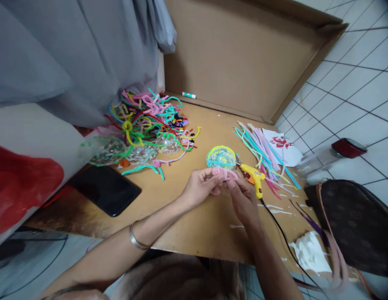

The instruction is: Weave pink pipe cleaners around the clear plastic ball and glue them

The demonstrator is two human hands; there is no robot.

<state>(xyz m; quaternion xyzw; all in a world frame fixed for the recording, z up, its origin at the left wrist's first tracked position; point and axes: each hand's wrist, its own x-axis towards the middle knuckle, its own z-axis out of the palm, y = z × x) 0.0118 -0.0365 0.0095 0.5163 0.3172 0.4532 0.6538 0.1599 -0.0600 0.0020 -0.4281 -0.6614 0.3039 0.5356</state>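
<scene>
Pinching a pink loop (225, 173) together, left hand (199, 186) and right hand (245, 203) are possibly risking burns, should either brush the glue gun (254, 175).

Through the head camera I looked onto a craft corner in a tiled room; whether it belonged to a home or a small workshop, I couldn't tell. The heap of fuzzy stems (156, 104), a bundle of straighter stems (259, 143), the yellow glue gun (255, 177) and a pink fuzzy piece (219, 171) at the brown worktop (172, 183) told me it was craftwork. A handbag (356, 225) and a bottle (321, 161) near the white tiled wall (372, 96) made it look informal.
</scene>
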